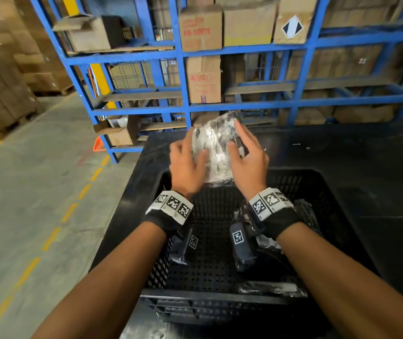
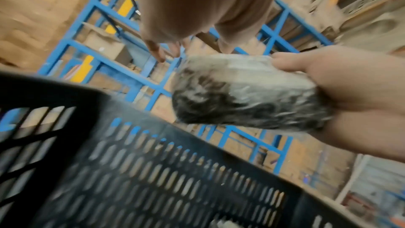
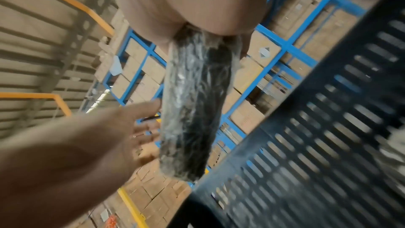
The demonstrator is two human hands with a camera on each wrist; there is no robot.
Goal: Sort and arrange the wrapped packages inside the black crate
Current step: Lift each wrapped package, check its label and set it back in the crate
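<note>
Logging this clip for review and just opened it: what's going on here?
A person stands at a black crate in a warehouse and holds one wrapped package up between both hands, over the crate's far side. The left hand and right hand each grip a side of it. A few other wrapped packages lie on the crate floor, mostly toward the right and near sides. Blue racking with cardboard boxes stands behind.

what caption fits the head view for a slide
Both hands, left hand and right hand, hold a plastic-wrapped package above the black crate.
</note>
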